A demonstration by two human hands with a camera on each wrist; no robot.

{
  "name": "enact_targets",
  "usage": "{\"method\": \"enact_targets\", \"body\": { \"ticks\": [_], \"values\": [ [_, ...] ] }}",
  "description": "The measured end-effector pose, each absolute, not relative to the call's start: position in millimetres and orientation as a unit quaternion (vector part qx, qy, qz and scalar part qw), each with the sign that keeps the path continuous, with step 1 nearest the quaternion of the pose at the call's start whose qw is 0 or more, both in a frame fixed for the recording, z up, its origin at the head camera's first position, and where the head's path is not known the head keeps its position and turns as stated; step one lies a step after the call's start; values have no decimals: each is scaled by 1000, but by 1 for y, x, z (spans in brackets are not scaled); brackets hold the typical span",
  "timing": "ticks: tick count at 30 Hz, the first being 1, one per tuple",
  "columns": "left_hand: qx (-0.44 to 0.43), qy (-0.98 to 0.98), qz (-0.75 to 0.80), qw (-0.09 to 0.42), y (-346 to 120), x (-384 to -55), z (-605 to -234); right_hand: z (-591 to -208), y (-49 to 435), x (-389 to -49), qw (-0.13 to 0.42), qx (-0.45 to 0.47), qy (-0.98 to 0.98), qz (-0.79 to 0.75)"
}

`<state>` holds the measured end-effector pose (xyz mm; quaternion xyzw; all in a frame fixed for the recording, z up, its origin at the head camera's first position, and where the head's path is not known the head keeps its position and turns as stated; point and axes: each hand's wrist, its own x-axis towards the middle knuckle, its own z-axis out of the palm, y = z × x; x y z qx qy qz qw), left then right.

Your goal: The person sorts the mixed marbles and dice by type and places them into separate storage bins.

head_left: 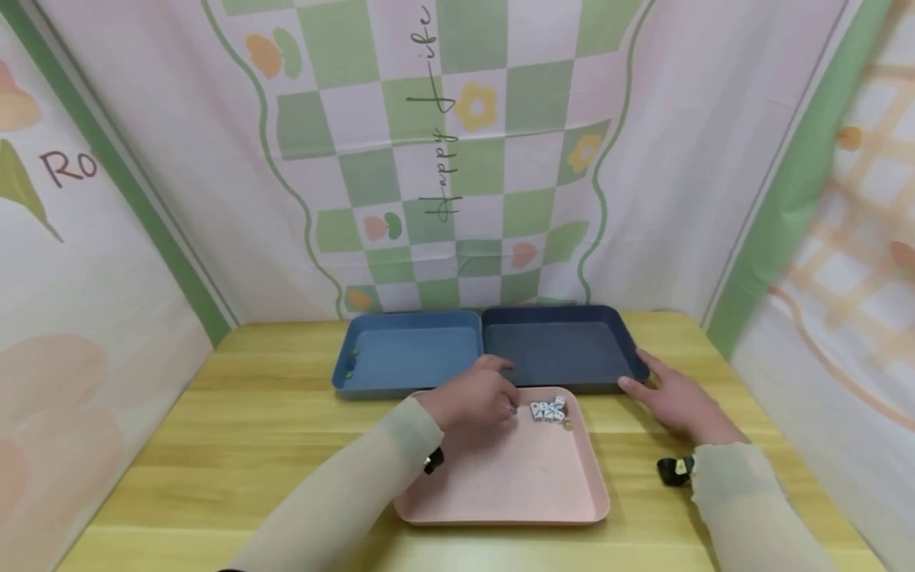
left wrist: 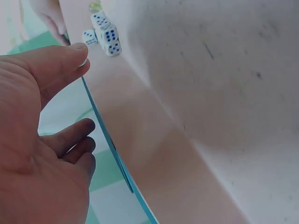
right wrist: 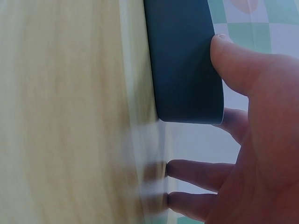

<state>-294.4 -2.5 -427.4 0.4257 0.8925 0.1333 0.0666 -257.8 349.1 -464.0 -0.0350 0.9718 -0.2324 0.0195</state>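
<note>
My left hand (head_left: 477, 395) is over the back of the pink tray (head_left: 500, 477), thumb and index finger pinched together. A small pale greenish piece (left wrist: 84, 62) shows between these fingertips, mostly hidden, so I cannot tell its kind. The other fingers are loosely bent. Beside that hand, a cluster of white dice (head_left: 547, 410) with blue pips lies in the pink tray's back right corner, and a small yellow-green piece (head_left: 568, 424) is next to them. My right hand (head_left: 675, 400) holds the dark navy tray (head_left: 565, 388) by its front right corner, thumb on the rim.
A blue tray (head_left: 407, 392) adjoins the navy one on the left, with several small dark and greenish pieces (head_left: 351, 365) along its left side. All three trays stand on a wood-grain table (head_left: 250, 445). A patterned curtain (head_left: 457, 159) hangs behind.
</note>
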Motion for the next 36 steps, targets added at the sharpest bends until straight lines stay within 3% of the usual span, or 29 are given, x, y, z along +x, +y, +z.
{"method": "enact_targets", "body": {
  "ticks": [19, 36],
  "values": [
    [362, 916, 163, 53, -38, -302, -418, -468, 351, -258, 18, -31, 972, -232],
    [270, 911, 305, 63, -77, -318, -412, -468, 350, -258, 15, -30, 972, -231]
  ]
}}
